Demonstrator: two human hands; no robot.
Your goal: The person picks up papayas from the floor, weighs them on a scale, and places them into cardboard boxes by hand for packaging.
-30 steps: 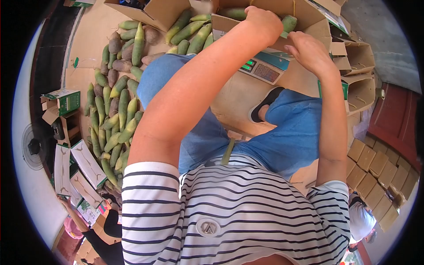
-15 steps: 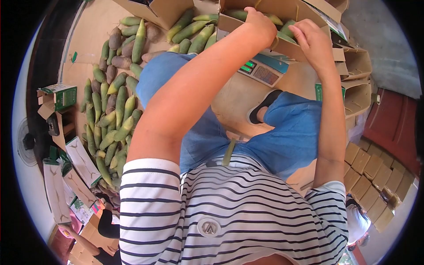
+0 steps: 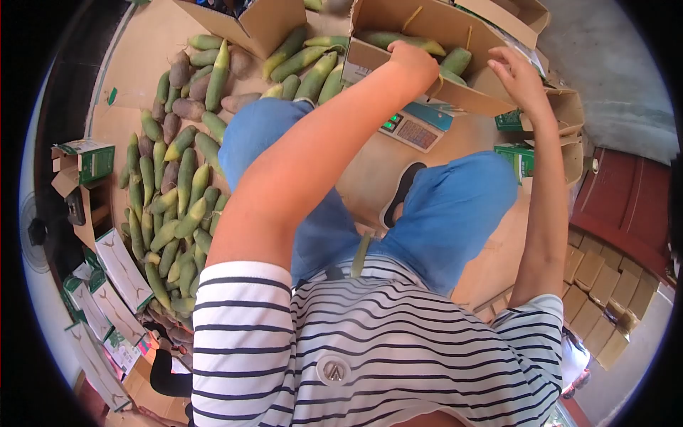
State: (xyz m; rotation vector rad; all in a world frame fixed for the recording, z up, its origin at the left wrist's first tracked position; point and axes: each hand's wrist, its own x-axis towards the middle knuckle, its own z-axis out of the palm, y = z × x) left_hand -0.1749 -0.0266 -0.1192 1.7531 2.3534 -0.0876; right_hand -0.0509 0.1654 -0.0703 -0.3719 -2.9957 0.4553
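The cardboard box (image 3: 427, 43) sat at the frame's top on the green scale (image 3: 413, 128), holding green shoots (image 3: 398, 39). The left hand (image 3: 413, 57) gripped its near wall; right-hand (image 3: 516, 75) fingers hung released. Best steadied squarely before loading.

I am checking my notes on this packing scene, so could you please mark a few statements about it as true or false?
1. The left hand rests on the near wall of the open cardboard box. True.
2. The box is empty. False: green shoots lie inside it.
3. The scale sits below the box, its green digits lit. True.
4. The right hand holds a knife. False: its fingers are spread at the box's edge, with no tool in view.
5. The pile of shoots on the floor lies on the person's right. False: it lies on the left.
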